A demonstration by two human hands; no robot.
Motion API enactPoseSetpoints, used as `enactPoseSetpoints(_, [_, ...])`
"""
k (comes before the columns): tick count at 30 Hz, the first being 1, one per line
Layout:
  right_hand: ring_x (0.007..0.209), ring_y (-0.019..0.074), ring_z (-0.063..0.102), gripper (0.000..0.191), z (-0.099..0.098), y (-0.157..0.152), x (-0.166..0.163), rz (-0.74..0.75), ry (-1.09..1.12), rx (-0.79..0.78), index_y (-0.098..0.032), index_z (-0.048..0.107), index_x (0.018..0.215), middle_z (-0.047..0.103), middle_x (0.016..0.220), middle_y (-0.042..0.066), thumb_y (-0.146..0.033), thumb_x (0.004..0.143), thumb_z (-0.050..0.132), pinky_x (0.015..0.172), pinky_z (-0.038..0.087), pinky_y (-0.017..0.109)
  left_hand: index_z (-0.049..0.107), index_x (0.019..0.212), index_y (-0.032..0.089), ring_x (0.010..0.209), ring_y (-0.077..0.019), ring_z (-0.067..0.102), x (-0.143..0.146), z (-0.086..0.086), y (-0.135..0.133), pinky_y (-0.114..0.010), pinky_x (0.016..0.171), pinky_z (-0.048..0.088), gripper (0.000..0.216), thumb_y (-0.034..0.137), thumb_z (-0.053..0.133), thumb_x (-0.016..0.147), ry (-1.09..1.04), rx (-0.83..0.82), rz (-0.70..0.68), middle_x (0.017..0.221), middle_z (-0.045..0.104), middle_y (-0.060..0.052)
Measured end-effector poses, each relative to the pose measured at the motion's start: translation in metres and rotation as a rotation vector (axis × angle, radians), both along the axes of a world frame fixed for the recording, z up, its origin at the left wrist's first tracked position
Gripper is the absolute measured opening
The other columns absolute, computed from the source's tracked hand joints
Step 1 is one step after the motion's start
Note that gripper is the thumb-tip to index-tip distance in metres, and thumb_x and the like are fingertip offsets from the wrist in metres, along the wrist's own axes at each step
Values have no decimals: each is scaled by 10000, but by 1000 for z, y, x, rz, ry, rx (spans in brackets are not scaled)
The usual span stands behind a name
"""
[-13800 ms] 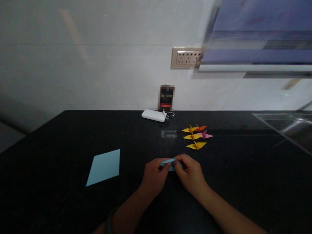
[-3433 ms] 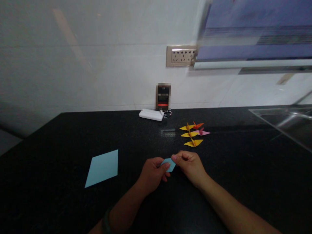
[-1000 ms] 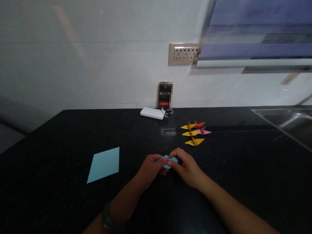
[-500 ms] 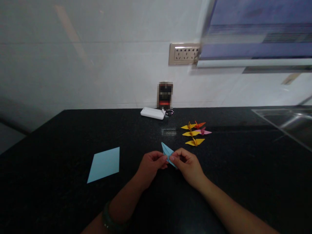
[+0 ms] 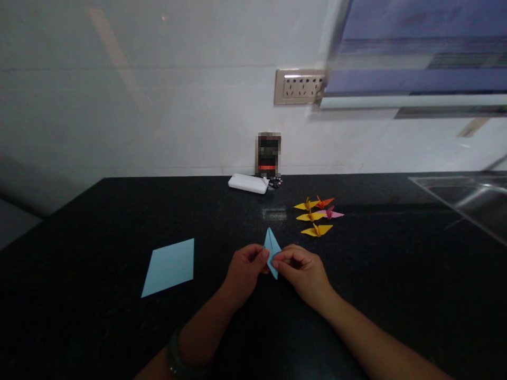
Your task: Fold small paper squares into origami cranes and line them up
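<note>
Between my hands is a folded light-blue origami paper (image 5: 271,244), a narrow diamond with a crease down its middle and one point facing away from me. My left hand (image 5: 249,269) pinches its left edge between thumb and fingers. On the right edge, my right hand (image 5: 303,268) grips it with thumb and index finger. Parts of the paper's lower half are hidden by my fingertips. A flat square sheet of light-blue paper (image 5: 170,266) lies on the counter to the left of my hands.
Several folded paper cranes, including a yellow crane (image 5: 317,230) and a pink crane (image 5: 331,214), stand beyond my right hand. A white power bank (image 5: 248,183) lies near the wall on the black counter (image 5: 99,227). A sink (image 5: 471,195) is at the far right.
The folded paper has turned so that its far point, formerly leaning left, now stands nearly straight away from me. My right fingers have shifted slightly along its edge.
</note>
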State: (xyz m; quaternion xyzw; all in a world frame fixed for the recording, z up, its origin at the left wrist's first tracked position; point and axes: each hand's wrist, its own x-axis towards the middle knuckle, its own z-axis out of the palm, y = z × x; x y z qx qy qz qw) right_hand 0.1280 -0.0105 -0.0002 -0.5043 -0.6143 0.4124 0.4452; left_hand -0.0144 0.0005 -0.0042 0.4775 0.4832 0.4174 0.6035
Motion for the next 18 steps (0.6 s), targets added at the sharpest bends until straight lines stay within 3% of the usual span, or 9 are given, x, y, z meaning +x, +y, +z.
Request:
enactPoseSetpoints(8, [585,109,505,55,-2,-4,-2,47,16,36,-175,630,656,554,667,13,-215,688,608,519,397,228,559,588,135,480,-77,426,0,0,0,-199,499,335,239,339,548,711,69,30,59,487,487,39])
enactPoseSetpoints(14, [501,73,449,213,1,-4,-5,-7,294,-191,-185,495,758,479,585,-48,-318,666,633,460,367,194,576,618,136,501,-83,415,-2,0,-2,-208,504,333,234,349,548,711,60,53,14,521,488,37])
enactPoseSetpoints(18, [434,62,396,256,1,0,-3,66,263,-316,-159,524,704,454,516,-51,-409,695,580,408,326,188,568,608,137,504,-80,399,-3,-4,-3,-205,496,319,250,352,530,729,135,129,-98,520,463,38])
